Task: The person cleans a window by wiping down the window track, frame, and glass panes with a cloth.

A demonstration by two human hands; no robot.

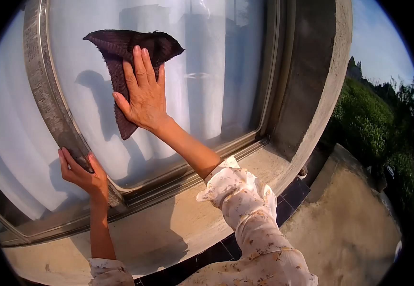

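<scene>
A dark purple-brown cloth (121,81) lies folded and creased against the window pane (202,90). My right hand (145,93) presses flat on it, fingers pointing up and somewhat apart, the thumb out to the left. Lower left, my left hand (85,174) rests around the metal window frame (56,105), its thumb on the right side and its fingers on the left, near the frame's lower end. White curtains (6,138) show behind the glass. Both sleeves are pale with a small floral print.
The sliding track (183,178) runs along the bottom of the window, above a concrete sill (159,224). A thick wall edge (319,95) stands at the right. Beyond are a concrete ground area (345,233), dark tiles (288,198) and green bushes (369,114).
</scene>
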